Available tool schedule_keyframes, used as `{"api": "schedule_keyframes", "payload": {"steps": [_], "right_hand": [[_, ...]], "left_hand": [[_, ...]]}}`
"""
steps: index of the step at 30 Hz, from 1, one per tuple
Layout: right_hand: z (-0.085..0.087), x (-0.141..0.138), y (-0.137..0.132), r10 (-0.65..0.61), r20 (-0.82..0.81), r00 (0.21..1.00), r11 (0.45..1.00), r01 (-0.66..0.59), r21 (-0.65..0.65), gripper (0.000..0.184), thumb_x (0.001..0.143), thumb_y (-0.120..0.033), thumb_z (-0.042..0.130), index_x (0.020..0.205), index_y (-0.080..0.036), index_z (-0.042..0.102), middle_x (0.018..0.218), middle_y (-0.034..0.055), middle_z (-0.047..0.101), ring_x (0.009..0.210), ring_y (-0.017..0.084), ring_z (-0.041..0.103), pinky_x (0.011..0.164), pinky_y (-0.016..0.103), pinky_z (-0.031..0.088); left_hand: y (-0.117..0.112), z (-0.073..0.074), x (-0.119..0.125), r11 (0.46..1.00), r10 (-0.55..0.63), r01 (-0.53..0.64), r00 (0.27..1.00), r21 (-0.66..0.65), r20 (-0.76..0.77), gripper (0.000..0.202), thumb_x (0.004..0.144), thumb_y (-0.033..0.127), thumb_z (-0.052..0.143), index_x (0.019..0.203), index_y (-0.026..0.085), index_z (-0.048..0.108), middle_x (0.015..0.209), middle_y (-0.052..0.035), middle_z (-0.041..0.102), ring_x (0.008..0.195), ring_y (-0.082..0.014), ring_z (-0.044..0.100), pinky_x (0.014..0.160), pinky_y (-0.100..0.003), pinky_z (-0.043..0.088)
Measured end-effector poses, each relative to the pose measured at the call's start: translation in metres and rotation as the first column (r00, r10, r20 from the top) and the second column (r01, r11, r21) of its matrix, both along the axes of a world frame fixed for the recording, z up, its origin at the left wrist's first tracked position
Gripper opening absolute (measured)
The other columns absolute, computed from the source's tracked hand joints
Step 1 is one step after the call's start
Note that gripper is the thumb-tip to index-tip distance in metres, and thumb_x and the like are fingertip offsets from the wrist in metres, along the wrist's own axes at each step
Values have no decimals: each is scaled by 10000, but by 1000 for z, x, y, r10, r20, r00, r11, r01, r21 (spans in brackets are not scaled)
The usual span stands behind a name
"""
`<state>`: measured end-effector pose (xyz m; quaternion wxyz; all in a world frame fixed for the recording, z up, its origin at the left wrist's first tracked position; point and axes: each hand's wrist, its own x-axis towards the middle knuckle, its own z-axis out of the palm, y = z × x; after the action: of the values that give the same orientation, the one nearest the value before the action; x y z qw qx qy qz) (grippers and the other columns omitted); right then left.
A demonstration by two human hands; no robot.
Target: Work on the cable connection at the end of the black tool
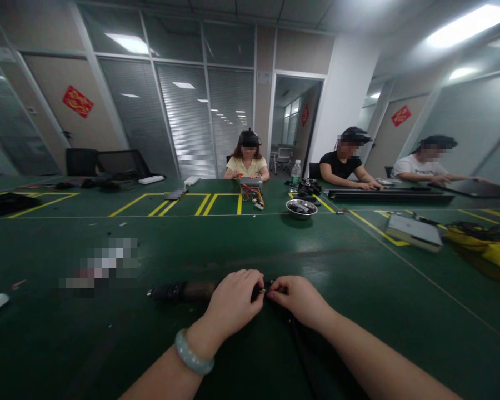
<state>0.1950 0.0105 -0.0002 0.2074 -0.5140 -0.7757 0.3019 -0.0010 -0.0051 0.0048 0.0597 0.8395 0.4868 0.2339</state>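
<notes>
A dark, pen-shaped electric screwdriver (183,291) lies on the green table with its metal tip pointing left. My left hand (235,300), with a pale green bangle on the wrist, is closed over the tool's right end. A small brass-coloured bit shows at those fingertips. Close beside it, my right hand (298,300) is pinched, its fingertips almost meeting the left ones. A black cable (300,347) runs from beneath the right hand toward the table's near side. The cable's end seems to be between the right fingers, though they mostly hide it.
Beyond my hands stands a metal bowl (301,209) of dark parts, near a water bottle (295,176). Bundled wires (254,194) lie further back. A silver box (414,232) and yellow-black straps (489,244) are at right. Several people sit across the table.
</notes>
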Motion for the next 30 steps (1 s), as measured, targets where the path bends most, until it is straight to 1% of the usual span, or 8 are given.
{"api": "schedule_keyframes", "payload": {"steps": [5, 10, 13, 20, 26, 30], "right_hand": [[3, -2, -1, -7, 16, 1000, 1000, 7, -10, 168, 845, -320, 597, 856, -221, 732, 768, -12, 711, 655, 125, 589, 582, 221, 347], [4, -2, -2, -3, 3, 1000, 1000, 3, -27, 169, 847, -328, 596, 850, -220, 726, 753, -18, 708, 642, 120, 590, 569, 219, 343], [3, -1, -1, 4, 6, 1000, 1000, -4, -7, 164, 847, -325, 597, 852, -228, 730, 773, -17, 712, 673, 127, 603, 593, 222, 357], [-1, 0, 1, 1, -10, 1000, 1000, -1, -28, 171, 850, -335, 597, 870, -234, 733, 780, -15, 716, 675, 131, 612, 599, 223, 369], [0, 0, 1, 4, -10, 1000, 1000, -4, -22, 163, 849, -328, 596, 862, -237, 730, 783, -19, 717, 679, 129, 611, 597, 220, 364], [1, -1, 1, 2, 3, 1000, 1000, -2, -25, 154, 841, -310, 601, 861, -231, 731, 774, -14, 717, 676, 133, 609, 594, 220, 363]], "left_hand": [[0, 0, -1, 1000, 7, -7, 1000, -8, 2, 93, 804, 201, 591, 890, 226, 565, 999, -8, 633, 969, -205, 581, 871, -367, 442], [-1, 1, -2, 999, 1, -1, 1000, -43, 7, 77, 822, 225, 581, 898, 220, 570, 1009, -24, 631, 961, -208, 578, 853, -364, 444], [-1, 1, -1, 999, 4, -4, 1000, -50, -7, 71, 828, 229, 581, 899, 226, 571, 985, -16, 627, 941, -201, 576, 840, -359, 442], [0, 4, 0, 998, 14, -17, 998, -66, -54, 79, 831, 223, 568, 911, 223, 570, 979, -20, 626, 920, -197, 573, 820, -346, 439], [0, 3, -1, 999, 16, -18, 998, -49, -56, 85, 828, 225, 576, 912, 231, 567, 951, -11, 619, 897, -194, 571, 807, -343, 428], [1, 1, -1, 999, 14, -18, 997, -44, -75, 83, 834, 228, 563, 917, 225, 567, 942, -19, 622, 901, -201, 572, 815, -348, 429]]}}
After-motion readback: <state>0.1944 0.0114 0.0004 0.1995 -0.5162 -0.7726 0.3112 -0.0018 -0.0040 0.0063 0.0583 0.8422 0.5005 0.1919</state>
